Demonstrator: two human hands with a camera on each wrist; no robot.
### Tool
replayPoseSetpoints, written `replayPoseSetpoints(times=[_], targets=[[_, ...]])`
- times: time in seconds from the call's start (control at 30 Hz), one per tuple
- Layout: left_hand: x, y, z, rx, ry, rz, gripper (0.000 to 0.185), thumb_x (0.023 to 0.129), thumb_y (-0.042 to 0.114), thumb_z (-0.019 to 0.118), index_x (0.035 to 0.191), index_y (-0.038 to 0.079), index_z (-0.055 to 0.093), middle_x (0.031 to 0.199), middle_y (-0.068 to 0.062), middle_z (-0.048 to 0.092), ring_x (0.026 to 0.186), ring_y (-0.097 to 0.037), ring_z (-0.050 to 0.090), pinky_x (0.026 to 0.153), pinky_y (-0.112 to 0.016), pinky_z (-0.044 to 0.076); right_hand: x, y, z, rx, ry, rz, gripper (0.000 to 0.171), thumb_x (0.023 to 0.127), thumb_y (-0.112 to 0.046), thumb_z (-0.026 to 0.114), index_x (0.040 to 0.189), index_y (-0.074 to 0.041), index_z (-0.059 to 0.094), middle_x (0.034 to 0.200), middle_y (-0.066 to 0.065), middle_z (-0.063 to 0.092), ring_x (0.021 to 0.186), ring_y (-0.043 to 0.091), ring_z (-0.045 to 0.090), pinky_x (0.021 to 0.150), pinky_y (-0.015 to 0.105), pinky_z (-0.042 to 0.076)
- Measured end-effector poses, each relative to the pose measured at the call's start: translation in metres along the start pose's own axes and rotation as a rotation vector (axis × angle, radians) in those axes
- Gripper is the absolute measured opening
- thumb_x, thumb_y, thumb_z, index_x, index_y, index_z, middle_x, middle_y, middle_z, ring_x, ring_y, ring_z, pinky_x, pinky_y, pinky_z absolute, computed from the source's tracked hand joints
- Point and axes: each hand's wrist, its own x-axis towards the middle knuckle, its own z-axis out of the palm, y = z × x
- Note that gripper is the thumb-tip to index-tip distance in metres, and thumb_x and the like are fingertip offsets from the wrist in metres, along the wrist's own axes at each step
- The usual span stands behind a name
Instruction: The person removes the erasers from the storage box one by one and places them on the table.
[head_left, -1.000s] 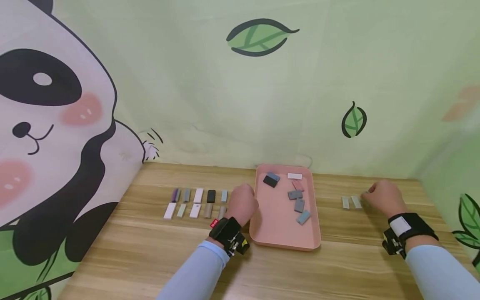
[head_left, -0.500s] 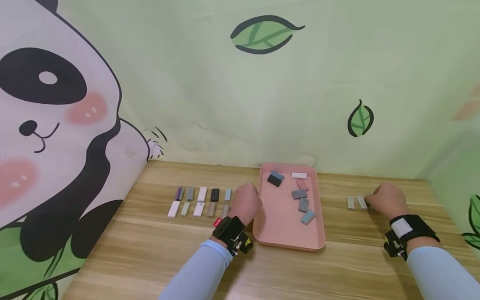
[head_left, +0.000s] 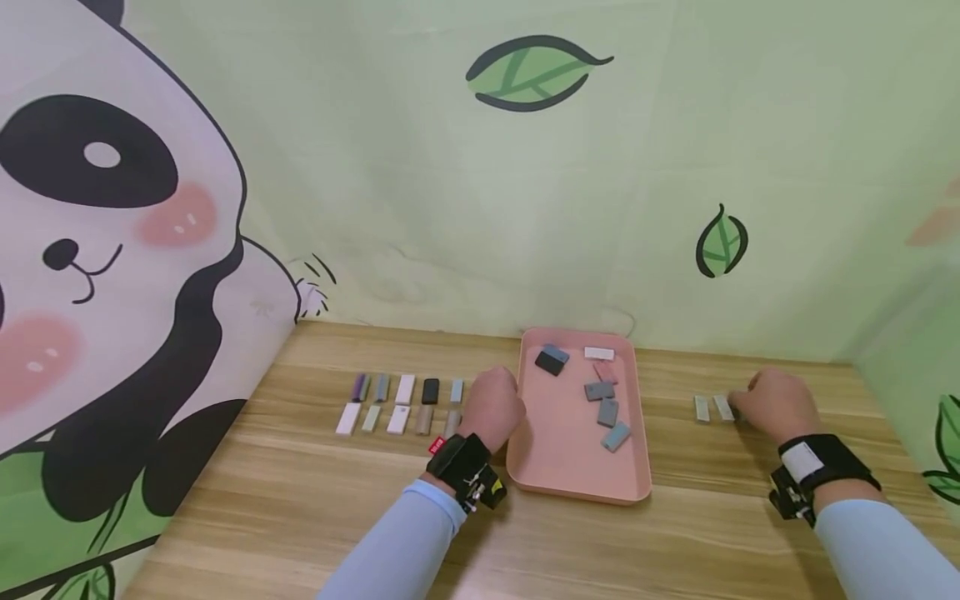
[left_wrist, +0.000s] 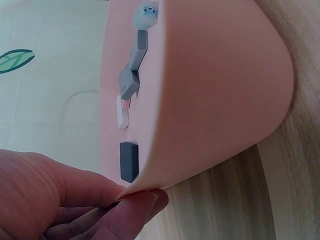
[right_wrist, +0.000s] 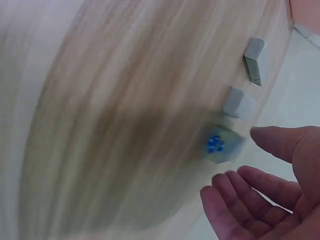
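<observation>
Fingers of my left hand pinched the left rim of the pink tray at centre frame. My right hand hung loose and empty at right of frame, fingers relaxed, just beside a grey block with a blue mark, two grey blocks lined up left of it.

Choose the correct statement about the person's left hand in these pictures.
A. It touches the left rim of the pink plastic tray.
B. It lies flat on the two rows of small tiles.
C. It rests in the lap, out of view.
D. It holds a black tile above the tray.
A: the left hand sits against the left rim of the pink plastic tray, and in the left wrist view its fingertips meet that edge.
</observation>
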Motion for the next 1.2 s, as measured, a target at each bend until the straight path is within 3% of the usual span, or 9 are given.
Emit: replayPoseSetpoints(times=[0.07, 0.13, 0.23, 0.4, 0.63, 0.87, 1.0, 1.2], targets=[[0.0, 0.0, -0.001, -0.002, 0.001, 0.005, 0.027, 0.082, -0.001, 0.056, 0.057, 0.009, 0.053, 0.051, 0.003, 0.03, 0.043, -0.013, 0.039, 0.039, -0.024, 0.029, 0.002, -0.003, -0.002, -0.025, 0.021, -0.023, 0.034, 0.082, -0.026, 0.058, 0.06, -0.001, 0.058, 0.054, 0.009, 0.052, 0.049, 0.023, 0.046, 0.045, 0.032, 0.036], [0.0, 0.001, -0.001, 0.001, 0.002, 0.008, 0.026, 0.082, -0.001, 0.057, 0.058, 0.009, 0.055, 0.051, 0.002, 0.032, 0.044, -0.013, 0.04, 0.039, -0.024, 0.029, 0.004, -0.012, -0.005, -0.036, 0.048, -0.056, 0.036, 0.084, -0.027, 0.058, 0.081, 0.008, 0.065, 0.074, 0.024, 0.063, 0.065, 0.036, 0.057, 0.055, 0.042, 0.046], [0.001, 0.0, -0.001, 0.001, 0.005, 0.016, 0.025, 0.082, -0.001, 0.057, 0.059, 0.008, 0.057, 0.05, 0.002, 0.033, 0.043, -0.013, 0.04, 0.039, -0.024, 0.029, 0.009, -0.034, -0.008, -0.021, 0.064, -0.122, 0.05, 0.085, -0.028, 0.061, 0.111, 0.016, 0.057, 0.108, 0.036, 0.058, 0.096, 0.049, 0.056, 0.079, 0.057, 0.046], [-0.001, -0.006, 0.001, -0.019, 0.023, 0.033, 0.025, 0.082, -0.002, 0.056, 0.06, 0.009, 0.057, 0.052, 0.002, 0.033, 0.045, -0.014, 0.041, 0.04, -0.024, 0.031, 0.013, -0.086, 0.001, 0.019, 0.019, -0.286, 0.058, 0.084, -0.03, 0.065, 0.126, 0.007, 0.049, 0.126, 0.033, 0.047, 0.117, 0.048, 0.044, 0.096, 0.059, 0.037], [-0.004, -0.008, 0.003, -0.031, 0.026, 0.02, 0.02, 0.082, -0.002, 0.057, 0.064, 0.009, 0.059, 0.054, 0.001, 0.043, 0.048, -0.014, 0.045, 0.043, -0.024, 0.035, 0.011, -0.152, 0.031, -0.003, -0.159, -0.476, 0.056, 0.08, -0.028, 0.071, 0.129, -0.007, 0.053, 0.135, 0.019, 0.046, 0.122, 0.036, 0.045, 0.098, 0.05, 0.042], [0.0, -0.005, 0.001, -0.017, 0.026, 0.039, 0.021, 0.083, 0.0, 0.057, 0.064, 0.01, 0.059, 0.053, 0.001, 0.045, 0.047, -0.014, 0.047, 0.042, -0.024, 0.036, 0.014, -0.173, 0.048, -0.072, -0.274, -0.492, 0.045, 0.08, -0.021, 0.07, 0.121, -0.005, 0.059, 0.119, 0.014, 0.059, 0.101, 0.021, 0.056, 0.084, 0.037, 0.049], [0.001, -0.006, 0.0, -0.002, 0.034, 0.047, 0.025, 0.083, 0.001, 0.057, 0.06, 0.01, 0.056, 0.052, 0.002, 0.039, 0.045, -0.013, 0.043, 0.041, -0.024, 0.033, 0.019, -0.173, 0.056, -0.109, -0.269, -0.496, 0.037, 0.079, -0.019, 0.07, 0.112, -0.004, 0.064, 0.107, 0.01, 0.065, 0.093, 0.02, 0.055, 0.083, 0.036, 0.047], [0.001, -0.005, 0.0, -0.007, 0.03, 0.044, 0.026, 0.08, 0.0, 0.058, 0.057, 0.011, 0.054, 0.05, 0.003, 0.038, 0.044, -0.012, 0.042, 0.04, -0.024, 0.032, 0.023, -0.17, 0.062, -0.112, -0.267, -0.498, 0.017, 0.078, -0.013, 0.069, 0.093, -0.006, 0.066, 0.076, 0.002, 0.055, 0.071, 0.017, 0.047, 0.065, 0.029, 0.037]])
